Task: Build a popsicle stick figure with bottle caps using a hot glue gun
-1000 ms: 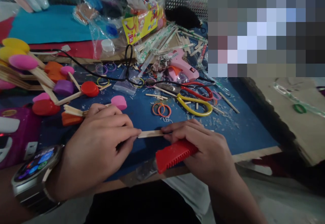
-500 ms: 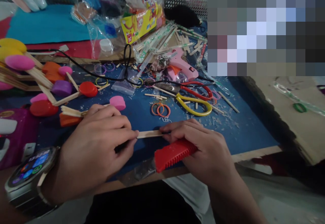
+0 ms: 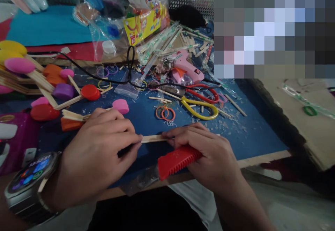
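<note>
A short flat wooden craft stick [image 3: 152,139] is stretched between my hands, low over the blue table. My left hand [image 3: 104,147] pinches its left end between thumb and index finger. At the right end, the fingertips of my right hand [image 3: 206,150] close on it. The same hand grips a red tool [image 3: 178,161] with a ribbed edge in its palm; the tool's broad greyish, blade-like end [image 3: 148,179] points left over the table's near edge. Part of the red handle is hidden by the palm. Wooden sticks with an orange piece [image 3: 70,123] lie behind my left hand.
Scissors with red and yellow handles [image 3: 200,110], orange rubber bands [image 3: 167,113] and a pink glue gun [image 3: 188,68] lie beyond my hands. A stick model with coloured discs [image 3: 45,84] stands left. A black cable [image 3: 99,79] crosses the table [image 3: 251,133]. Cardboard [image 3: 300,119] borders the right.
My right hand and the red tool have shifted slightly to the left along the stick. My left hand has stayed almost still.
</note>
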Motion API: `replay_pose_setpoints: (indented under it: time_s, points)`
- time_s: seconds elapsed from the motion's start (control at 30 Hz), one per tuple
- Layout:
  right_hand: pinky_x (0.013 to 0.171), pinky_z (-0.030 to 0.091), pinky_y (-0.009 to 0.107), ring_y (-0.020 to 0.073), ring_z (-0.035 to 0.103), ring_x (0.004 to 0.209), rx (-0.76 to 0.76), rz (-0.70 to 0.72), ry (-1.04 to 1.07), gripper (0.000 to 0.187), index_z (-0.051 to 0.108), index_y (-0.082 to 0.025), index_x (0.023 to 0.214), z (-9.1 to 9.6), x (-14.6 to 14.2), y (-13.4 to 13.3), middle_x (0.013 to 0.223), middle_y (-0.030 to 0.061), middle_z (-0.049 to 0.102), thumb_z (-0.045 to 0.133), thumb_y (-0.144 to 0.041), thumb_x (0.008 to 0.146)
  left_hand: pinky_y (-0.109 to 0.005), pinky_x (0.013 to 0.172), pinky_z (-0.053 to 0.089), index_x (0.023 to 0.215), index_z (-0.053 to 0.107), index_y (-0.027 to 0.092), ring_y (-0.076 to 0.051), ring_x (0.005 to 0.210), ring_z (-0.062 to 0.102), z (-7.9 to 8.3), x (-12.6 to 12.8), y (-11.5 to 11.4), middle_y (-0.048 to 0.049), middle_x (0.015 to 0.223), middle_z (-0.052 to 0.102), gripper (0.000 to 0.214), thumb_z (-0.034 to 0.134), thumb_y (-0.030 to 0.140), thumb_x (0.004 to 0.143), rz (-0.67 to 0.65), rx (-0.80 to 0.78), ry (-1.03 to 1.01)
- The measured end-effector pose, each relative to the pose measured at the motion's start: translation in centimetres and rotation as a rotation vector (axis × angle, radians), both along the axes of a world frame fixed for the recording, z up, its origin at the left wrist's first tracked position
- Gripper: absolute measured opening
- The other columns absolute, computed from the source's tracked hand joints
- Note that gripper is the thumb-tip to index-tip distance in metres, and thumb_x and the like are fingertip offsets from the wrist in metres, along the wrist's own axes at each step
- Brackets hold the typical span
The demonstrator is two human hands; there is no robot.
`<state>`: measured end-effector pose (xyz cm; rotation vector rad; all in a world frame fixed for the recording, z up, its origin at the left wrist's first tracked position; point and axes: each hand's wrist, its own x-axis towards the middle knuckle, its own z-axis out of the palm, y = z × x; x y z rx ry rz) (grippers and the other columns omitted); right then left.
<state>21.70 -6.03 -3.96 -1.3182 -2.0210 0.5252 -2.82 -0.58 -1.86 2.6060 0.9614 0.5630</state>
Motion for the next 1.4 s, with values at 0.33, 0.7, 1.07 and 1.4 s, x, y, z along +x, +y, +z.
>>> replay_pose_setpoints:
  time_s: [0.33,0.7,1.07,1.4]
  points:
    - [0.08,0.056,0.036,0.0216,0.082,0.089,-0.014,0.01,0.023,0.031,0.059,-0.025,0.082,-0.05,0.07,0.15,0.092,-0.0001,0.084,0.054,0.005,0.08,-0.045,0.082,0.037,0.075,0.073,0.022,-0.024,0.082,0.06,0.08,-0.05,0.03,0.0003,0.076,0.072,0.023,0.063,0.019,0.096,-0.021,0.006,-0.017]
    - [0.08,0.053,0.034,0.0197,0.082,0.09,-0.02,0.033,0.037,0.03,0.059,-0.024,0.083,-0.03,0.16,0.31,0.091,-0.0017,0.084,0.052,0.005,0.084,-0.043,0.087,0.037,0.077,0.073,0.022,-0.022,0.084,0.061,0.15,0.04,0.15,0.0016,0.079,0.072,0.022,0.064,0.018,0.097,-0.022,-0.022,-0.017]
    - [0.08,0.052,0.034,0.0207,0.083,0.091,-0.021,0.032,0.038,0.029,0.059,-0.024,0.083,-0.14,0.11,0.26,0.093,-0.0003,0.084,0.052,0.005,0.081,-0.043,0.087,0.037,0.075,0.072,0.021,-0.022,0.083,0.059,0.05,-0.11,-0.09,0.0017,0.077,0.071,0.025,0.063,0.019,0.098,-0.011,-0.016,-0.024]
    - [0.079,0.052,0.034,0.0206,0.083,0.089,-0.017,0.033,0.041,0.029,0.059,-0.024,0.082,-0.28,0.21,0.3,0.09,-0.0012,0.084,0.053,0.005,0.081,-0.042,0.084,0.036,0.074,0.071,0.022,-0.022,0.082,0.06,0.14,0.01,0.01,0.0022,0.076,0.071,0.024,0.064,0.02,0.098,-0.009,-0.023,-0.024]
